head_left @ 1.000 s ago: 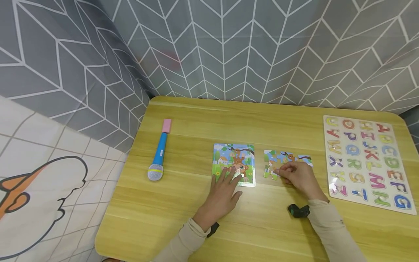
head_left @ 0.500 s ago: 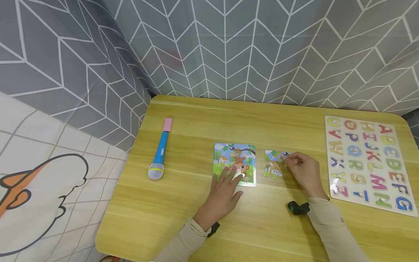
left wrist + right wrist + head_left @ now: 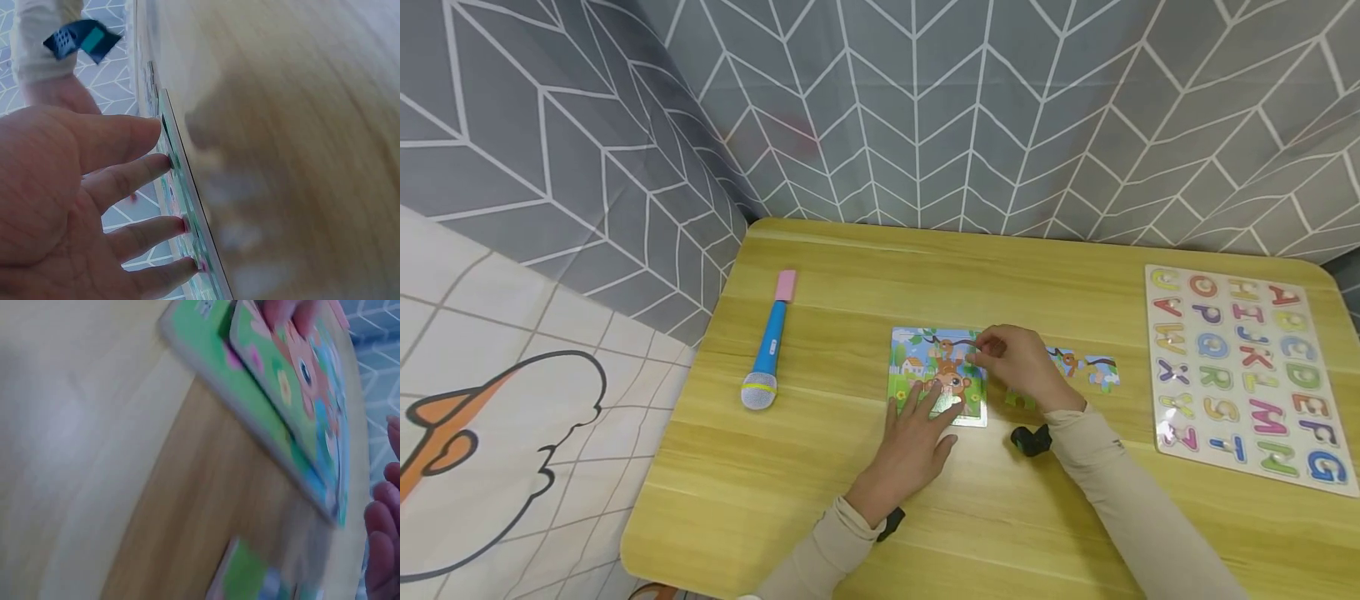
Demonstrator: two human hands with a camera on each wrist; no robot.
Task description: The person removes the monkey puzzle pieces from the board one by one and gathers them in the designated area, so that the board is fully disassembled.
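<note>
A square monkey picture puzzle (image 3: 917, 354) lies on the table; the right wrist view shows a smaller picture panel (image 3: 284, 387) on top of a larger green-edged board (image 3: 212, 381). My left hand (image 3: 906, 442) rests on its lower part with straight, spread fingers. Over the picture's upper right edge is my right hand (image 3: 1018, 362), thumb and index tips close together and other fingers curled. Whether a small piece sits between those tips cannot be made out. Joined puzzle pieces (image 3: 1101, 371) with a branch and a monkey lie to the right, partly under the right hand and wrist.
An alphabet letter board (image 3: 1247, 375) lies at the table's right side. A blue toy microphone (image 3: 767, 346) with a pink block (image 3: 786, 285) at its end lies on the left. A grey patterned curtain (image 3: 910, 125) hangs behind the wooden table (image 3: 730, 475).
My right hand has moved left, from the loose joined pieces to the upper right of the monkey picture. The left hand has stayed on the picture.
</note>
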